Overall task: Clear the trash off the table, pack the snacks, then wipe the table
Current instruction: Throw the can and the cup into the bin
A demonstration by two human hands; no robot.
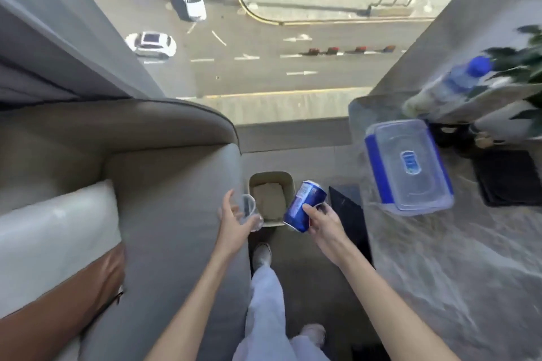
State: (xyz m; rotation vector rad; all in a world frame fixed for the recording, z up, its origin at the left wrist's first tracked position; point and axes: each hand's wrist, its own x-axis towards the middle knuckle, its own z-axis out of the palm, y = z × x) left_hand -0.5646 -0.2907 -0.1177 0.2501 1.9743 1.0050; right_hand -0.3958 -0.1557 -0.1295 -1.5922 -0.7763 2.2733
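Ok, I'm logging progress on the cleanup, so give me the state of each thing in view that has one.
Left hand: holding a clear plastic cup, loosely.
Right hand: gripping a blue can, tilted.
Trash bin: open, below both hands.
Plastic container: lid on, resting on the table.
Water bottle: blue cap on.

We see a grey sofa at left with a white cushion and a brown one. Through the window, two white cars cross the street below, and a leafy plant stands far right.
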